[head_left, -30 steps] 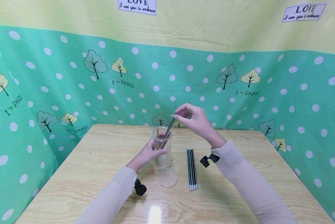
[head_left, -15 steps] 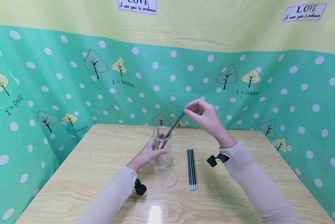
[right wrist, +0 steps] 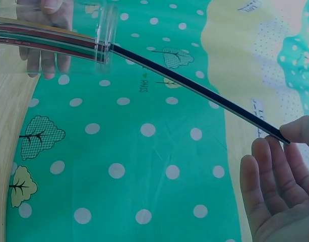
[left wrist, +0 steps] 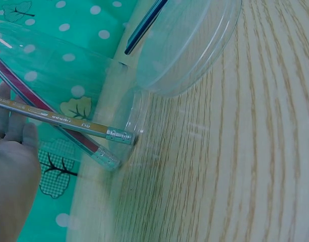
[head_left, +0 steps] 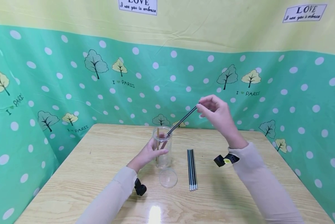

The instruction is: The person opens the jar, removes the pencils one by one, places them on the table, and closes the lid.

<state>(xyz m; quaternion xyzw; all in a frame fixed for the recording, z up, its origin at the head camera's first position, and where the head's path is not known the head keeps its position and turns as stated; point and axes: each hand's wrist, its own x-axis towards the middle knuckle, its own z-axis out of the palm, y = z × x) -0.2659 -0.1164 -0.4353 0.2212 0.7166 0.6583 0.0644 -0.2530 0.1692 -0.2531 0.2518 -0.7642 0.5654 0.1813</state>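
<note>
My left hand (head_left: 148,154) grips a clear jar (head_left: 166,157) that stands upright on the table. Inside it, a gold pencil (left wrist: 68,121) and a red one (left wrist: 78,135) lean with their eraser ends at the bottom. Up and to the right, my right hand (head_left: 219,116) pinches the tip of a black-striped pencil (right wrist: 194,93) between thumb and fingers. This pencil slants down to the jar's mouth, where its lower end meets the rim. Right of the jar, several dark pencils (head_left: 192,169) lie side by side on the table.
A round clear lid (head_left: 168,178) lies on the wooden table (head_left: 106,149) just in front of the jar. Behind the table hangs a green and yellow curtain (head_left: 145,102) with dots and trees.
My right hand has moved up and to the right, drawing the black-striped pencil most of the way out of the jar. The left hand and jar have stayed in place.
</note>
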